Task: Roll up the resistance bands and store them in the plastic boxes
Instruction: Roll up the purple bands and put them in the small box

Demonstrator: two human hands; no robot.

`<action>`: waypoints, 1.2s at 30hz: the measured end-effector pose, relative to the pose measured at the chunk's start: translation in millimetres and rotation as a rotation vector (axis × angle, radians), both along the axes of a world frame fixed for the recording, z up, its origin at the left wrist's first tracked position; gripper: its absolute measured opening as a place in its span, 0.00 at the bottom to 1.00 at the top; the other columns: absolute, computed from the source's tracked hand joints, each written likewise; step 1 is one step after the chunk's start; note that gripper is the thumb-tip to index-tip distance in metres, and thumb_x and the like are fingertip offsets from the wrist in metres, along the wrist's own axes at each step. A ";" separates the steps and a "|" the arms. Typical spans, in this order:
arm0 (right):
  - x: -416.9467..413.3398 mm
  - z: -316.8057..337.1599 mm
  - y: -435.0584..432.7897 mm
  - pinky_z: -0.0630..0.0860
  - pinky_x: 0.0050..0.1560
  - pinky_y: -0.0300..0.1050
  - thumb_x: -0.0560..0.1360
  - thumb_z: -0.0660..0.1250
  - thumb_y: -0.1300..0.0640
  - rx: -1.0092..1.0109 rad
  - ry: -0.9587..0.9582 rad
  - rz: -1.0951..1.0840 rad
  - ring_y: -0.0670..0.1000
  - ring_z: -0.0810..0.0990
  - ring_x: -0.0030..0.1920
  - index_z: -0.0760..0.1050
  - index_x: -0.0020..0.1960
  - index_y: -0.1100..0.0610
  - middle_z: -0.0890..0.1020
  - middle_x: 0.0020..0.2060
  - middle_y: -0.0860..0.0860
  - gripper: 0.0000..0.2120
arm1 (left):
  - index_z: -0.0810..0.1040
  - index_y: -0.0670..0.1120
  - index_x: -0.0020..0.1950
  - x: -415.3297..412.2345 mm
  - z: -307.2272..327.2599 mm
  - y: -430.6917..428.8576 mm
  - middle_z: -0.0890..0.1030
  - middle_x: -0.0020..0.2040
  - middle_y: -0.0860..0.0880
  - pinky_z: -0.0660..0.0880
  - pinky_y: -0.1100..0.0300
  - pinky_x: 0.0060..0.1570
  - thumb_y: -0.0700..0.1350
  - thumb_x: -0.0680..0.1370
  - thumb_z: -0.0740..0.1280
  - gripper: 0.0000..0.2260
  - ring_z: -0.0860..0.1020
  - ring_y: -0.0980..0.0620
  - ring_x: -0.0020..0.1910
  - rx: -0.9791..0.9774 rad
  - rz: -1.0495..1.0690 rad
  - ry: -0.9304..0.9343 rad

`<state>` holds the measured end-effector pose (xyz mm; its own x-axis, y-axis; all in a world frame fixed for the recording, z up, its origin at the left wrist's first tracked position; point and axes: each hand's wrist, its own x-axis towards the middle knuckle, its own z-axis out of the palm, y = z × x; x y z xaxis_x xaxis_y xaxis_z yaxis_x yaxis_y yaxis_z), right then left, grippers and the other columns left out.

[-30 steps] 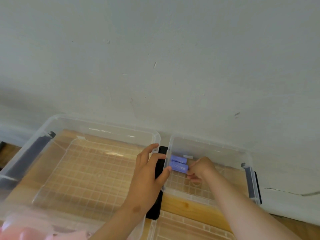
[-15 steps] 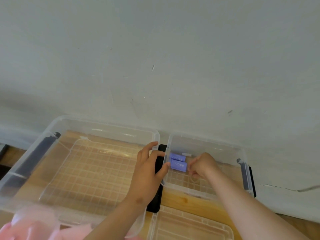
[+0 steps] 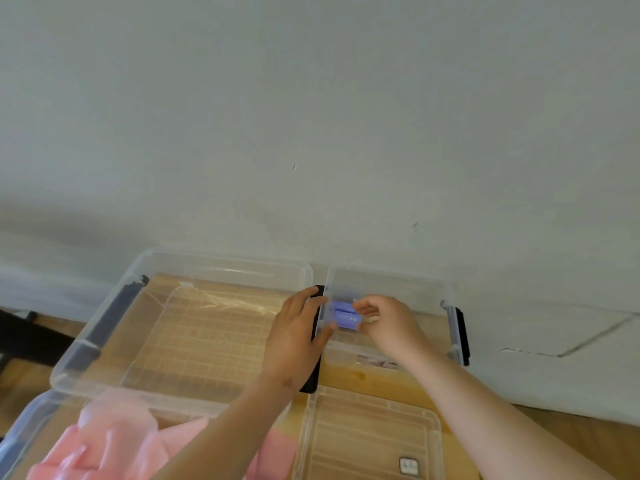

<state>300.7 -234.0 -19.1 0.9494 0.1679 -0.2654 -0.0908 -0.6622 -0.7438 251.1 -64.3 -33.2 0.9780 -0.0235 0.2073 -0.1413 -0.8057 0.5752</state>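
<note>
Two purple rolled resistance bands [image 3: 343, 315] lie side by side at the left end of the small clear plastic box [image 3: 391, 282] by the wall. My right hand [image 3: 384, 323] reaches into that box and pinches the right end of the nearer roll between thumb and fingers. My left hand [image 3: 294, 337] grips the small box's left wall, fingers over its black latch [image 3: 319, 292] and thumb inside the rim. Pink resistance bands [image 3: 114, 445] lie loose in a clear box at the bottom left.
A large clear plastic box [image 3: 221, 268] holding nothing stands left of the small one on a wooden surface [image 3: 346, 375]. A clear lid [image 3: 370, 434] lies at the bottom right. A grey wall [image 3: 311, 133] rises right behind the boxes. Dark furniture [image 3: 20, 334] stands at the far left.
The view has tilted down, showing more pink bands and the lid. My right hand has eased back slightly from the roll, fingers loosening. My left hand stays on the box wall.
</note>
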 end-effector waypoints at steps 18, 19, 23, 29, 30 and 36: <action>-158.1 -32.6 33.0 0.77 0.48 0.41 0.68 0.67 0.58 -0.064 0.224 0.345 0.49 0.81 0.44 0.79 0.40 0.48 0.82 0.39 0.46 0.06 | 0.79 0.49 0.48 -150.9 -8.4 21.8 0.76 0.45 0.56 0.71 0.63 0.47 0.46 0.76 0.65 0.04 0.74 0.58 0.47 0.072 -0.104 0.380; -164.5 -41.2 37.4 0.77 0.48 0.42 0.67 0.66 0.57 -0.084 0.223 0.343 0.50 0.82 0.43 0.78 0.36 0.47 0.83 0.38 0.48 0.05 | 0.79 0.49 0.48 -157.9 -14.8 22.8 0.76 0.46 0.56 0.72 0.63 0.47 0.46 0.76 0.65 0.04 0.74 0.57 0.49 0.077 -0.095 0.400; -182.1 -75.4 47.6 0.78 0.47 0.43 0.69 0.64 0.64 -0.105 0.238 0.360 0.51 0.83 0.44 0.75 0.33 0.45 0.81 0.35 0.47 0.14 | 0.80 0.46 0.53 -180.5 -39.1 33.3 0.77 0.51 0.52 0.68 0.65 0.49 0.44 0.76 0.65 0.08 0.73 0.55 0.53 0.036 -0.058 0.462; -194.1 -96.9 57.2 0.70 0.42 0.43 0.70 0.68 0.58 -0.248 0.195 0.356 0.50 0.78 0.45 0.68 0.34 0.45 0.77 0.40 0.47 0.12 | 0.77 0.43 0.56 -196.7 -59.8 51.7 0.72 0.48 0.52 0.71 0.59 0.49 0.50 0.67 0.67 0.20 0.75 0.49 0.51 0.026 -0.039 0.568; -195.3 -97.8 57.7 0.67 0.41 0.42 0.70 0.69 0.56 -0.287 0.160 0.363 0.51 0.77 0.45 0.65 0.33 0.45 0.77 0.41 0.47 0.14 | 0.77 0.42 0.55 -198.7 -62.6 53.1 0.71 0.47 0.52 0.70 0.60 0.48 0.53 0.65 0.65 0.22 0.75 0.49 0.49 0.027 -0.041 0.576; -198.8 -96.0 67.1 0.66 0.41 0.41 0.70 0.64 0.60 -0.282 0.185 0.266 0.52 0.77 0.46 0.74 0.35 0.51 0.79 0.45 0.49 0.07 | 0.80 0.39 0.43 -199.6 -70.7 57.2 0.70 0.38 0.53 0.65 0.63 0.41 0.45 0.69 0.67 0.10 0.75 0.47 0.42 -0.046 0.007 0.574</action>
<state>101.9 -166.9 -115.0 0.8150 0.2968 -0.4976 -0.0046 -0.8555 -0.5177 51.5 -7.1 -103.9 0.9341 -0.0206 -0.3565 0.2091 -0.7779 0.5926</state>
